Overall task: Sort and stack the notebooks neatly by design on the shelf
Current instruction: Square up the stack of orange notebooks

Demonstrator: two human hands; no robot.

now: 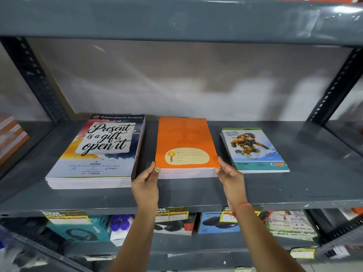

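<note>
Three stacks of notebooks lie on the grey shelf point(196, 195). On the left is a thick stack with "Present is a gift, open it" covers point(98, 152). An orange stack point(184, 142) sits in the middle. A thin stack with a snowboarder cover point(253, 150) lies on the right. My left hand point(146, 183) holds the orange stack's near left corner, thumb on its front edge. At the near right corner my right hand point(228, 173) holds the same stack, a red thread around its wrist.
Slotted metal uprights point(37, 77) stand at both back corners, and an upper shelf board point(176, 18) hangs overhead. More orange notebooks point(11, 134) lie on the neighbouring shelf to the left. Boxed goods point(218, 222) with price tags fill the shelf below.
</note>
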